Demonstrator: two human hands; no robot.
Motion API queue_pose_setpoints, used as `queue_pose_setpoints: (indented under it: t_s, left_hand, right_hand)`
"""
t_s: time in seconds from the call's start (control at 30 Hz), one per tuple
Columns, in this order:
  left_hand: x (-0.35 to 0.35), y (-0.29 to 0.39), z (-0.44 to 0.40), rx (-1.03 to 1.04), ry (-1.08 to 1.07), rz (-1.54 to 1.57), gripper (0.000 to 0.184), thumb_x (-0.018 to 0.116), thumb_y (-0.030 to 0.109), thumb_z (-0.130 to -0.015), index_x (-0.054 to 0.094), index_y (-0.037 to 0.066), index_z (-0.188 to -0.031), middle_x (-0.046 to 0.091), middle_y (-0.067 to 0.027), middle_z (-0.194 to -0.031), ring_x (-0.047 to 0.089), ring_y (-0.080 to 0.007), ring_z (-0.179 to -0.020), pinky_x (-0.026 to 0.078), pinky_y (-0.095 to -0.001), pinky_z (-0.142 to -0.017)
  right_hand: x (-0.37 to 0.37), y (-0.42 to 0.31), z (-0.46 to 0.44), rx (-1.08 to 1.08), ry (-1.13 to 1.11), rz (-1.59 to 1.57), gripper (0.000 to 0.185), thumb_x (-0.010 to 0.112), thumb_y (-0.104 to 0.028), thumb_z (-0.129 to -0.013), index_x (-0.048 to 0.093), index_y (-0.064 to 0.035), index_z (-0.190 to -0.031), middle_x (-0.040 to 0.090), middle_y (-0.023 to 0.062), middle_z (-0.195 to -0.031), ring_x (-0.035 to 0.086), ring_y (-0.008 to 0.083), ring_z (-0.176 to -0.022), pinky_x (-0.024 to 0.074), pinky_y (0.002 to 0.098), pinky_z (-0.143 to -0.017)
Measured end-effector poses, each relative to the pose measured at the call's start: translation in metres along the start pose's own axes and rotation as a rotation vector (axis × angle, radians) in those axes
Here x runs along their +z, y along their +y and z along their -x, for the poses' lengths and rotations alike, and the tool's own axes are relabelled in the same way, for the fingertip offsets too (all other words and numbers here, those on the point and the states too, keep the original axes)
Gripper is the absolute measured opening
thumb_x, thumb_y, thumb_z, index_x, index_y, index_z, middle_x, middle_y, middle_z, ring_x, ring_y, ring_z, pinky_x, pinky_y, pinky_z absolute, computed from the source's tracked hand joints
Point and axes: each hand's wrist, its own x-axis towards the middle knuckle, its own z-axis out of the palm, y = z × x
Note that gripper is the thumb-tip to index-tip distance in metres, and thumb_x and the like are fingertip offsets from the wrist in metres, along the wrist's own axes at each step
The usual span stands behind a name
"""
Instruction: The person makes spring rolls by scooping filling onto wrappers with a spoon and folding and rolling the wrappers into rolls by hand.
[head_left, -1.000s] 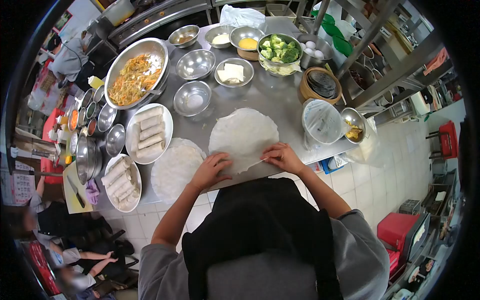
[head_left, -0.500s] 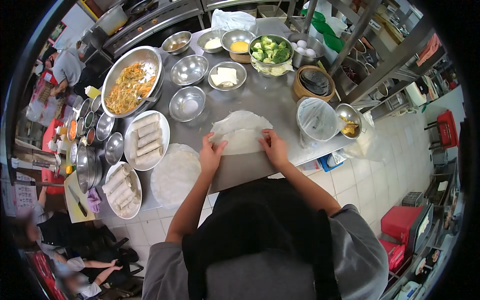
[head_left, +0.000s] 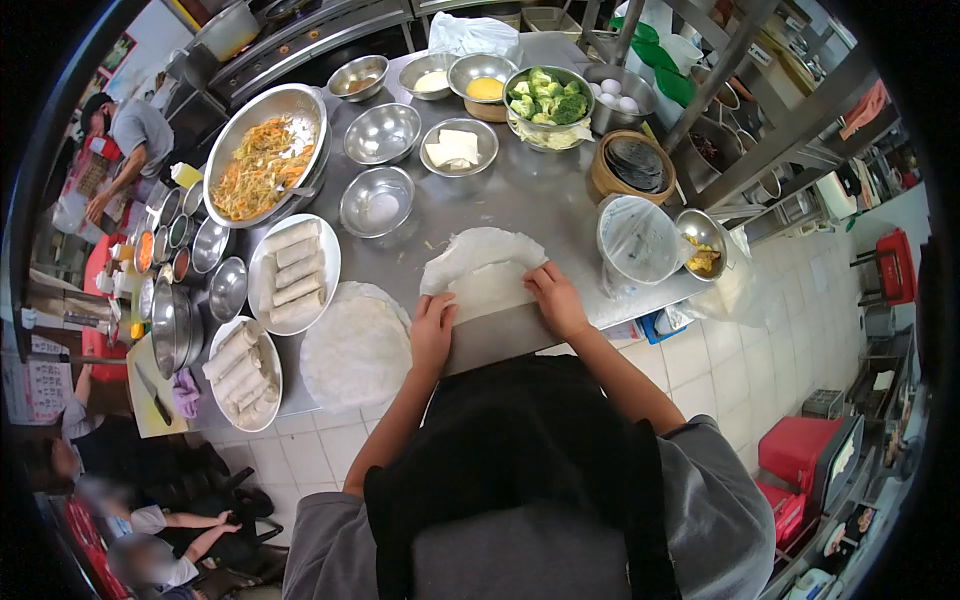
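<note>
Apron (head_left: 500,430) almost meets the worktop (head_left: 575,222), which probably spares the forearms a long stretch. Beyond it, the left hand (head_left: 434,325) and right hand (head_left: 556,298) sit at opposite ends of the wrapper's (head_left: 485,250) near edge, each grip seeming to pinch the thin sheet between thumb and fingers; holding it at two points likely makes its edge even. The wrapper lies on the steel between them, its near part apparently folded over. Just left of the left hand rest stacked wrappers (head_left: 355,350), perhaps put there for easy reach. Left of those, two white plates (head_left: 331,255) carry rolls (head_left: 298,272) set side by side, probably to save room. A lined tub (head_left: 637,240) stands well to the right. Farther off, a big bowl (head_left: 262,102) holds shredded vegetables (head_left: 262,165), a spoon handle resting at its rim, likely for scooping. Broccoli (head_left: 545,97) and eggs (head_left: 612,100) sit farthest, in separate bowls, presumably to prevent mixing.
</note>
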Motion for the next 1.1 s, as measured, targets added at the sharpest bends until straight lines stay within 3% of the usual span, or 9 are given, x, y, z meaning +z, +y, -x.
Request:
queue_pose_setpoints:
  t_s: [0.2, 0.37, 0.53, 0.67, 0.77, 0.87, 0.97, 1.0, 1.1]
  left_hand:
    - [0.002, -0.01, 0.004, 0.146, 0.109, -0.385, 0.025, 0.067, 0.007, -0.085, 0.068, 0.01, -0.11, 0.06, -0.013, -0.108, 0.059, -0.0343, -0.099, 0.048, -0.0441, -0.085]
    - [-0.012, 0.007, -0.003, 0.21, 0.133, -0.447, 0.044, 0.06, -0.003, -0.073, 0.066, 0.012, -0.114, 0.058, -0.0095, -0.119, 0.054, -0.0329, -0.109, 0.043, -0.0455, -0.092]
    - [-0.022, 0.019, -0.003, 0.292, 0.103, -0.356, 0.043, 0.06, -0.005, -0.073, 0.066, 0.012, -0.112, 0.058, -0.0082, -0.121, 0.055, -0.0323, -0.107, 0.044, -0.0449, -0.09]
    - [-0.041, 0.022, 0.005, 0.242, 0.177, -0.345, 0.038, 0.061, -0.005, -0.073, 0.066, 0.011, -0.107, 0.059, -0.0086, -0.12, 0.056, -0.0327, -0.108, 0.044, -0.0445, -0.089]
    - [-0.053, 0.014, 0.011, 0.217, 0.199, -0.346, 0.035, 0.063, -0.005, -0.072, 0.066, 0.01, -0.103, 0.061, -0.0084, -0.117, 0.057, -0.0325, -0.108, 0.045, -0.044, -0.089]
    - [-0.06, 0.003, 0.013, 0.248, 0.203, -0.339, 0.036, 0.065, -0.005, -0.069, 0.066, 0.01, -0.102, 0.062, -0.0075, -0.115, 0.058, -0.0316, -0.107, 0.046, -0.0438, -0.089]
    - [-0.068, -0.006, 0.016, 0.237, 0.132, -0.3, 0.036, 0.066, -0.003, -0.069, 0.066, 0.011, -0.102, 0.062, -0.0073, -0.116, 0.059, -0.0311, -0.106, 0.047, -0.0428, -0.088]
    - [-0.072, -0.007, 0.015, 0.227, 0.108, -0.287, 0.037, 0.065, -0.003, -0.07, 0.066, 0.012, -0.104, 0.062, -0.0075, -0.117, 0.059, -0.0307, -0.107, 0.047, -0.0422, -0.089]
    - [-0.081, -0.014, 0.016, 0.189, 0.086, -0.272, 0.037, 0.064, -0.002, -0.072, 0.067, 0.012, -0.106, 0.062, -0.0079, -0.117, 0.059, -0.031, -0.108, 0.047, -0.0426, -0.09]
  right_hand:
    - [0.002, 0.005, 0.0, 0.014, -0.055, 0.14, 0.012, 0.062, -0.013, -0.089, 0.061, -0.0075, -0.099, 0.06, 0.0139, -0.102, 0.06, 0.0383, -0.097, 0.049, 0.049, -0.084]
    - [-0.001, -0.032, -0.039, 0.059, -0.04, 0.257, 0.025, 0.067, -0.008, -0.078, 0.059, -0.0098, -0.102, 0.059, 0.0142, -0.107, 0.058, 0.037, -0.102, 0.0473, 0.0483, -0.087]
    - [0.016, -0.141, -0.163, -0.345, -0.066, -0.034, 0.028, 0.067, -0.011, -0.085, 0.061, -0.0072, -0.112, 0.057, 0.0163, -0.112, 0.056, 0.0394, -0.105, 0.0478, 0.0478, -0.089]
    - [0.088, -0.222, -0.248, -0.58, -0.185, -0.06, 0.029, 0.065, -0.016, -0.09, 0.06, -0.0078, -0.118, 0.056, 0.0168, -0.117, 0.056, 0.0367, -0.112, 0.0495, 0.0464, -0.091]
    - [0.147, -0.251, -0.283, -0.547, -0.204, 0.119, 0.031, 0.062, -0.015, -0.09, 0.058, -0.0076, -0.12, 0.054, 0.0192, -0.12, 0.062, 0.0391, -0.102, 0.054, 0.0473, -0.084]
    - [0.183, -0.266, -0.308, -0.338, -0.372, 0.101, 0.032, 0.057, -0.011, -0.091, 0.06, -0.006, -0.122, 0.059, 0.0208, -0.121, 0.066, 0.0394, -0.104, 0.0561, 0.0475, -0.083]
    - [0.178, -0.275, -0.337, -0.38, -0.473, 0.179, 0.031, 0.054, -0.009, -0.089, 0.065, -0.0038, -0.118, 0.068, 0.0222, -0.111, 0.069, 0.0385, -0.103, 0.0572, 0.0482, -0.082]
    - [0.168, -0.278, -0.351, -0.375, -0.509, 0.251, 0.032, 0.053, -0.012, -0.091, 0.065, -0.0116, -0.121, 0.071, 0.0187, -0.107, 0.069, 0.034, -0.104, 0.0546, 0.0478, -0.085]
    - [0.147, -0.286, -0.408, -0.402, -0.532, 0.298, 0.027, 0.056, -0.017, -0.091, 0.072, -0.0173, -0.112, 0.072, 0.0112, -0.106, 0.07, 0.0302, -0.099, 0.0546, 0.0456, -0.083]
